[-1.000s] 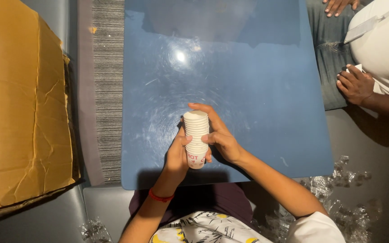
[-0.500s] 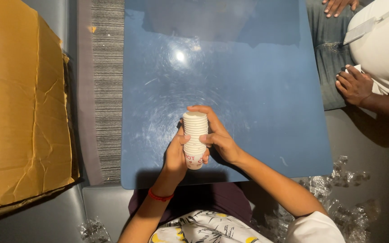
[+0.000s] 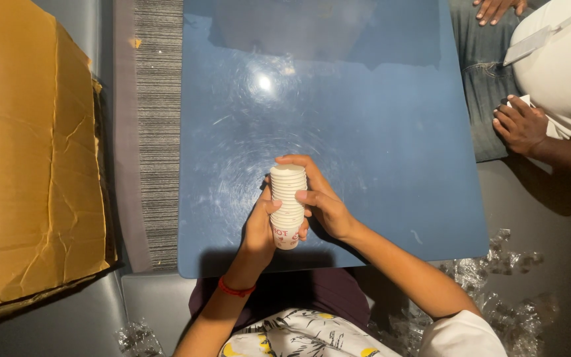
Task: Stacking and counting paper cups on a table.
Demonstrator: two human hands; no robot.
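A stack of small white paper cups (image 3: 287, 198) with red print is held above the near part of a blue table (image 3: 378, 119). My left hand (image 3: 260, 228) grips the lower part of the stack from the left, thumb across the cups. My right hand (image 3: 323, 201) wraps the stack from the right, with fingers curled over its top rim. A red band circles my left wrist.
An open cardboard box (image 3: 41, 165) with more white cups stands at the left. A striped grey mat (image 3: 158, 132) lies beside the table. Another person's hand (image 3: 520, 125) rests at the right. Crumpled clear plastic (image 3: 510, 297) lies on the floor at the lower right.
The stack and both hands have stayed in almost the same place; my fingers shifted slightly on the cups.
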